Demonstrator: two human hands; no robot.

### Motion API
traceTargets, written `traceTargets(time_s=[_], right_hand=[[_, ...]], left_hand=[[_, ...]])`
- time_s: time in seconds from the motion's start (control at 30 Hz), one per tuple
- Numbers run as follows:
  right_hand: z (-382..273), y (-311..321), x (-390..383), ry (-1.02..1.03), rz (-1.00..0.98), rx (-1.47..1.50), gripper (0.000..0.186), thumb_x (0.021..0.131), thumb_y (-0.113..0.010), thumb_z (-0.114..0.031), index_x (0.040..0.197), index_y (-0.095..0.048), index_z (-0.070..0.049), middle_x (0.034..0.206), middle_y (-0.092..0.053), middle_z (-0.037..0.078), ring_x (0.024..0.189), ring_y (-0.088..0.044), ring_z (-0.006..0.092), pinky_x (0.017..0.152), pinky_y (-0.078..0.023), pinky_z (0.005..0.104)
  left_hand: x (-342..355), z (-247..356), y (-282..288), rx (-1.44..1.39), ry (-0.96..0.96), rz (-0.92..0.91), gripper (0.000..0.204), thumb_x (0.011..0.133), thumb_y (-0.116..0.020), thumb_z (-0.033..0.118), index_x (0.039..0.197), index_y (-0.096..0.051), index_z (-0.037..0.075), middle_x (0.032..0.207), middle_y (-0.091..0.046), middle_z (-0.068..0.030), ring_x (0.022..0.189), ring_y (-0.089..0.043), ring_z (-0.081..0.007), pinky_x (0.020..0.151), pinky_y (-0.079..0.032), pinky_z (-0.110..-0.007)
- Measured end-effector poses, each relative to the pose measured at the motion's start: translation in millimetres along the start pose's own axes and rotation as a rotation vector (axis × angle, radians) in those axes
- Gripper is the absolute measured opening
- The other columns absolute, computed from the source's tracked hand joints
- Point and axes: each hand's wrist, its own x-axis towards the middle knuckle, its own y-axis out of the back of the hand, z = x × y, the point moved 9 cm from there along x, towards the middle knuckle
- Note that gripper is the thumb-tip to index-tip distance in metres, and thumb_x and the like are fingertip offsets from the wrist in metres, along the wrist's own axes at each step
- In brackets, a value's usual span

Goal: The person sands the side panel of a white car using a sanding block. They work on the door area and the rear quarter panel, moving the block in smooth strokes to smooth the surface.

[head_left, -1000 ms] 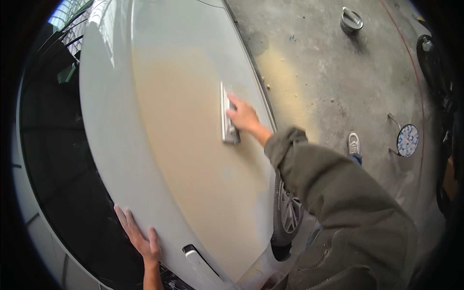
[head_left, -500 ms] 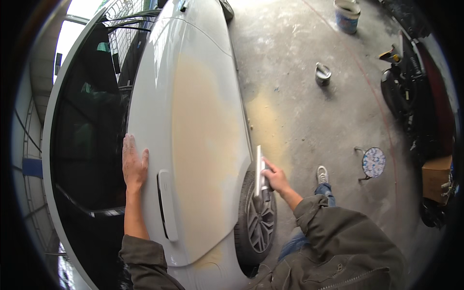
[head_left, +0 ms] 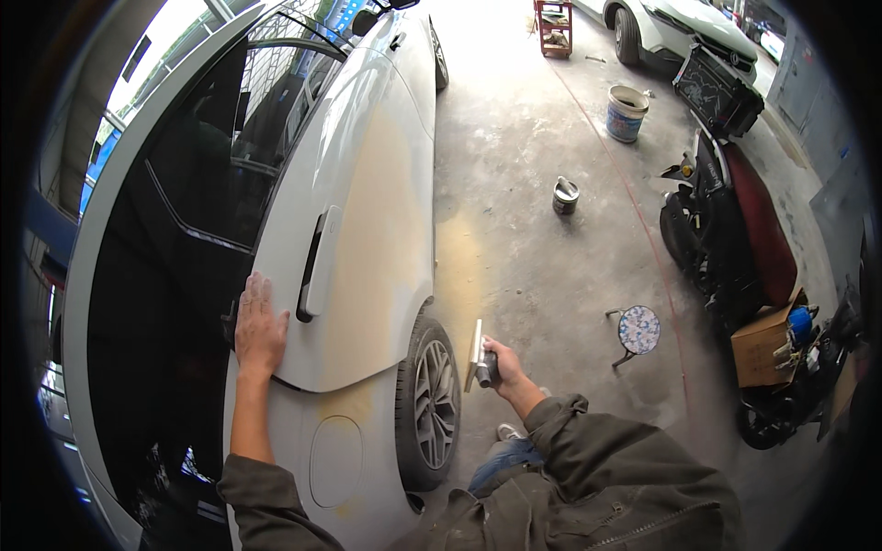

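A pale grey car [head_left: 312, 367] stands along my left, with a sanded beige filler patch [head_left: 369, 239] running down its door. My left hand [head_left: 261, 338] lies flat on the body just below the dark side window [head_left: 184, 303], fingers stretched out, behind the door handle [head_left: 318, 262]. My right hand [head_left: 503, 364] is closed round the dark handle of a flat sanding block [head_left: 476, 354]. The block is held upright beside the rear wheel [head_left: 432, 399], apart from the car; its working face is turned toward the car and seen edge-on.
Yellowish dust [head_left: 461, 262] covers the concrete floor beside the car. A round patterned stool [head_left: 639, 330], an open tin [head_left: 565, 197] and a bucket [head_left: 627, 115] stand to the right. Beyond lie a cardboard box [head_left: 764, 354] and a motor scooter [head_left: 735, 230]; another white car [head_left: 648, 18] is farther off.
The view has shifted toward the car's rear, showing more of the rear panel and floor. My left hand has moved back past the door handle. The sanding block has moved rearward, away from the car.
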Motion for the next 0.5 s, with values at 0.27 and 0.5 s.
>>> traceTargets(time_s=[0.27,0.5], right_hand=[[-19.1,-31.3,-22.0,-0.032,-0.035,-0.228,0.056,0.086,-0.053,-0.018,0.141,-0.053,-0.006,0.097,-0.064,0.002,0.076,-0.062,0.0138,0.068,-0.051,0.0289],[-4.4,-108.5,-20.0,0.176,-0.038,-0.459,0.065,0.082,-0.061,-0.02,0.144,-0.052,0.0,0.11,-0.064,0.009,0.092,-0.059,0.0167,0.083,-0.046,0.0275]], left_hand=[[-50.5,-10.9,10.0,-0.057,-0.062,0.081,0.074,0.092,-0.065,0.022,0.155,-0.031,0.002,0.164,-0.027,-0.0146,0.152,-0.025,-0.0293,0.125,-0.022,-0.039],[-39.7,-14.9,15.6,-0.028,-0.162,0.104,0.064,0.087,-0.07,0.023,0.144,-0.05,0.002,0.158,-0.038,-0.0156,0.145,-0.038,-0.0321,0.119,-0.034,-0.041]])
